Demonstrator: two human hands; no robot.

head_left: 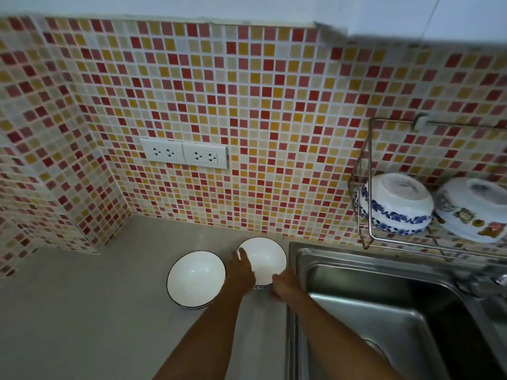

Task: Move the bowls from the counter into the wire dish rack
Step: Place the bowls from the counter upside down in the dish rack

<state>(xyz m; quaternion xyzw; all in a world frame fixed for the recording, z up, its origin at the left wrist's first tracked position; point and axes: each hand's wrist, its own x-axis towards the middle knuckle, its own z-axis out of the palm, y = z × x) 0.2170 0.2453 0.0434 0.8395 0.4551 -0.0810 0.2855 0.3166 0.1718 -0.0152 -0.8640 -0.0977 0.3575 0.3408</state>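
Note:
Two white bowls with dark rims stand upright on the grey counter (82, 311). The left bowl (195, 278) sits free. The right bowl (264, 257) is beside the sink edge, and both hands are on it. My left hand (242, 271) grips its left rim with the thumb over the edge. My right hand (285, 287) holds its near right side. The wire dish rack (367, 215) hangs on the tiled wall at the right. It holds a blue-patterned bowl (395, 207) and a bowl with cartoon pictures (474, 209), both upside down.
A steel sink (384, 311) fills the lower right, with a tap (491, 283) at its far right edge. Two double wall sockets (185, 153) sit on the mosaic tiles above the counter. The tiled wall juts out at the left.

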